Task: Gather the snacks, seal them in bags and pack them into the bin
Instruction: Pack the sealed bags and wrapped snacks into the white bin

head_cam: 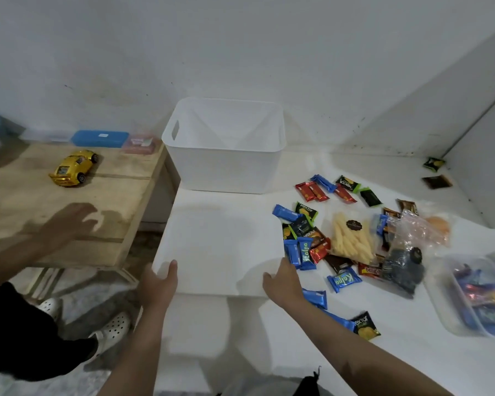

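Your left hand (pixel 157 284) and right hand (pixel 282 281) each grip the white lid (pixel 220 247) on the tabletop (pixel 269 352); snacks (pixel 312 238) lie right; the bin (pixel 226 164) stands behind.

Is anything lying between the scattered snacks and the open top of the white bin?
Nothing visible does. The white bin stands open and looks empty, with bare tabletop between it and the loose snacks. The flat white lid, gripped by the left hand and right hand, lies beside them.
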The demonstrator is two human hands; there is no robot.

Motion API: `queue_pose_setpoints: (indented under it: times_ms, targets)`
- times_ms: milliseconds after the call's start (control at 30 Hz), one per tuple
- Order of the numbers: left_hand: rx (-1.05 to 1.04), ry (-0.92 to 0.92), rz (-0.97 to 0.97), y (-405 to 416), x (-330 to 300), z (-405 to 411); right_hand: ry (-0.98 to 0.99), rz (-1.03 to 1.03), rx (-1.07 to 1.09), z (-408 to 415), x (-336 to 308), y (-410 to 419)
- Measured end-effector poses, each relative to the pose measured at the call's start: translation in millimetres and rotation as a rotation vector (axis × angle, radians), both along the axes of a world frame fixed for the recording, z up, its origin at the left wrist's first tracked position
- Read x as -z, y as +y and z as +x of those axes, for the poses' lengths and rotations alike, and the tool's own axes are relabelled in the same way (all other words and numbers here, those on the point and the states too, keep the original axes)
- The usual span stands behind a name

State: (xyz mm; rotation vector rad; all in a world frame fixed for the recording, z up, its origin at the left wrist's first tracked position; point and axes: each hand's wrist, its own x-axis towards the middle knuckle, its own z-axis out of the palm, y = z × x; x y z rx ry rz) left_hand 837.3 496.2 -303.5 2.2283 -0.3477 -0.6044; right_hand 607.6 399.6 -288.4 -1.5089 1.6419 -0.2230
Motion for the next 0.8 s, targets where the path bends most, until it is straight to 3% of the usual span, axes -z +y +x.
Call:
queue_pose_setpoints:
  times_ms: [400,800]
  targets:
    - [0.131,-0.155,0.087,-38,0,-46,-0.157,-0.075,-0.011,-43,-10,-6]
    - [0.348,-0.116,-0.159,-144,-31,-234,-0.215,-0.346,0.117,-203,-29,-69]
